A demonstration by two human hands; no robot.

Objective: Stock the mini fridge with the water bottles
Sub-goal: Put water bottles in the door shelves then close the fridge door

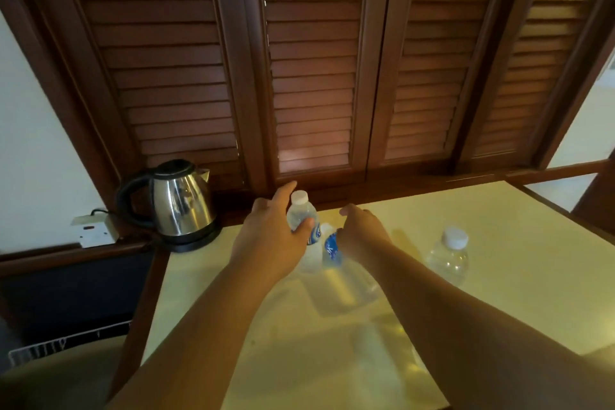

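Three small clear water bottles with white caps stand on a pale counter (499, 243). My left hand (273, 236) wraps around the leftmost bottle (301, 213), thumb across its front above the blue label. My right hand (361, 233) closes around the middle bottle (331, 248), which is mostly hidden behind the fingers; only its blue label and a bit of cap show. A third bottle (449, 255) stands alone to the right, untouched. At the lower left, below the counter, a dark opening with a white wire rack (36, 351) looks like the mini fridge.
A steel electric kettle (178, 206) on its black base sits at the counter's back left corner, close to my left hand. A wall socket (95, 230) is left of it. Dark louvred wooden shutters (312, 76) rise behind the counter.
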